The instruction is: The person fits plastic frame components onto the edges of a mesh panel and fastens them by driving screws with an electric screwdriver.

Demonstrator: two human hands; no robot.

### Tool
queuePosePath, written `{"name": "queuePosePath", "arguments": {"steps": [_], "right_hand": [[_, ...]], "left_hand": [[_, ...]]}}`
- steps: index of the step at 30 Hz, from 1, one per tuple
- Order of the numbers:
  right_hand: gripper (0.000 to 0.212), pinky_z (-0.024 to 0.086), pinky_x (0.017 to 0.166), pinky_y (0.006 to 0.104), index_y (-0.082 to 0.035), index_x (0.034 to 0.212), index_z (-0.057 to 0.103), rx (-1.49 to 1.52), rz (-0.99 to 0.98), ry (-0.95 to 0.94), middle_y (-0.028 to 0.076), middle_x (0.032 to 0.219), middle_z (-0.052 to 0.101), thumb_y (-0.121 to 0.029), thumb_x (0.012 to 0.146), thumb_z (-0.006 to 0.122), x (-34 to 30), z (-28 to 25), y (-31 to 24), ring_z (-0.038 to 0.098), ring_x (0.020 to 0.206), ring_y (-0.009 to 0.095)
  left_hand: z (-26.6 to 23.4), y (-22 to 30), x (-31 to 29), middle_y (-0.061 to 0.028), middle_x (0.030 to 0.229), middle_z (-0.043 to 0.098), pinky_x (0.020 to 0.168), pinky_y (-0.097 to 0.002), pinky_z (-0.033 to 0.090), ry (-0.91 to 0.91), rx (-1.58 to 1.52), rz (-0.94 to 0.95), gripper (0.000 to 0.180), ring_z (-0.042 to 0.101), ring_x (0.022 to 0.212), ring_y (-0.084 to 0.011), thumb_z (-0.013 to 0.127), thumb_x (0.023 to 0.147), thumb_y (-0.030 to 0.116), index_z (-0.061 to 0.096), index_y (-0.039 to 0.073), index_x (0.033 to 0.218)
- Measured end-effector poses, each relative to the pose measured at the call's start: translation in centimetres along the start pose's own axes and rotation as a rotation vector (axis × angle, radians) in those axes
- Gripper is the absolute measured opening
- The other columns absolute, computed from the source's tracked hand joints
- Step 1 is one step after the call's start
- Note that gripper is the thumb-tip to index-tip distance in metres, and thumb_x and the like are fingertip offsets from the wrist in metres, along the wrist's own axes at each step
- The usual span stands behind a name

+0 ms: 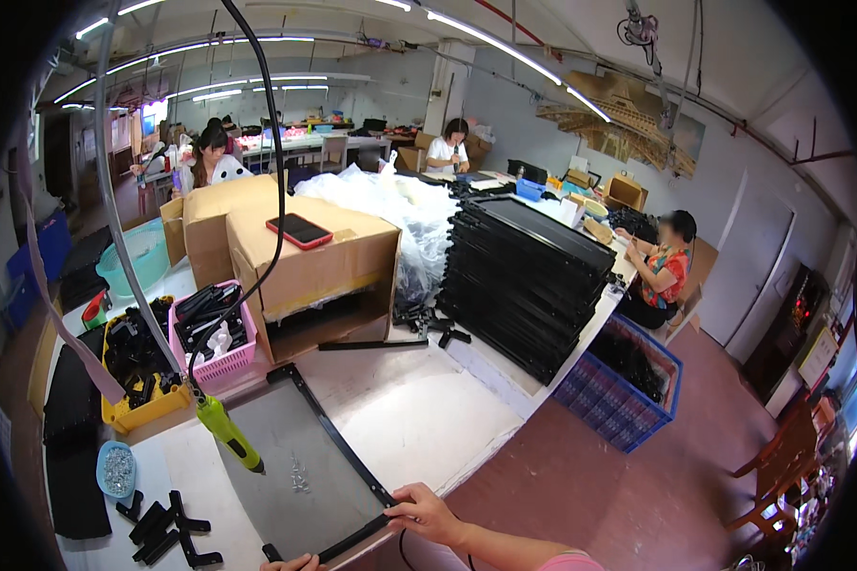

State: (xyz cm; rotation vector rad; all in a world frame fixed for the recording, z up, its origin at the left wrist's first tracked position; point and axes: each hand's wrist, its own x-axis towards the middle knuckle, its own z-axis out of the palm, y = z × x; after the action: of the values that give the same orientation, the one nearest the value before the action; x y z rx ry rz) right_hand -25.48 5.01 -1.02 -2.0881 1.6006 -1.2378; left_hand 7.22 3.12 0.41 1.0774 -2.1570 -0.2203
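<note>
A grey flat panel point(290, 457) lies on the white table, edged by a black frame point(338, 433) along its right side and near edge. My right hand point(427, 514) grips the frame's near right corner, thumb and fingers closed around it. At the lower edge of the picture, my left hand point(293, 563) holds the near bar; most of that hand is cut off. Small loose screws point(300, 473) lie in a pile on the panel. A green electric screwdriver point(229, 435) hangs above the panel on a black cord, touched by neither hand.
Left lie black brackets point(167, 526) and a blue bowl of screws point(117, 470). Behind stand a yellow bin point(148, 411), a pink basket point(229, 362) and a cardboard box point(328, 276) with a phone. Stacked black frames point(524, 285) rise right, near a blue crate point(624, 409). Several people sit beyond.
</note>
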Motion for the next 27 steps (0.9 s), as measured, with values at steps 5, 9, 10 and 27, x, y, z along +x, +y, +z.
{"name": "queuePosePath", "arguments": {"steps": [5,9,10,27], "right_hand": [[0.024,0.050,0.090,0.0375,-0.013,0.102,0.075,-0.018,-0.028,0.018,0.011,0.110,0.061,-0.018,0.079,0.081,0.1,-0.1,0.0,0.057,0.108,0.030],[0.024,0.050,0.090,0.0367,-0.013,0.101,0.075,-0.016,-0.010,0.020,0.011,0.108,0.062,-0.018,0.079,0.081,0.0,-0.1,0.0,0.058,0.107,0.029],[0.024,0.050,0.090,0.0363,-0.013,0.101,0.075,0.016,0.007,0.026,0.011,0.109,0.062,-0.018,0.079,0.081,0.0,0.0,-0.1,0.058,0.107,0.029],[0.023,0.050,0.088,0.0367,-0.011,0.097,0.073,0.047,-0.080,0.029,0.011,0.106,0.061,-0.020,0.078,0.081,0.1,0.8,-0.6,0.057,0.106,0.030]], "left_hand": [[-0.6,-0.7,-0.2,-0.0133,0.116,0.068,0.094,-0.0455,0.043,-0.143,0.032,0.162,0.041,0.061,0.104,-0.0290,0.069,0.085,0.022,0.068,0.000,0.120],[-0.4,0.6,-0.1,-0.0142,0.110,0.070,0.092,-0.0473,0.043,-0.085,-0.073,-0.076,0.037,0.062,0.098,-0.0293,0.071,0.084,0.022,0.071,-0.003,0.111],[-0.5,0.8,0.0,-0.0142,0.110,0.070,0.092,-0.0473,0.043,-0.099,-0.066,-0.083,0.037,0.062,0.098,-0.0293,0.071,0.084,0.022,0.071,-0.003,0.111],[-0.5,0.5,-0.6,-0.0104,0.112,0.068,0.100,-0.0501,0.038,-0.041,-0.027,-0.002,0.029,0.059,0.105,-0.0309,0.065,0.079,0.014,0.075,0.006,0.106]]}}
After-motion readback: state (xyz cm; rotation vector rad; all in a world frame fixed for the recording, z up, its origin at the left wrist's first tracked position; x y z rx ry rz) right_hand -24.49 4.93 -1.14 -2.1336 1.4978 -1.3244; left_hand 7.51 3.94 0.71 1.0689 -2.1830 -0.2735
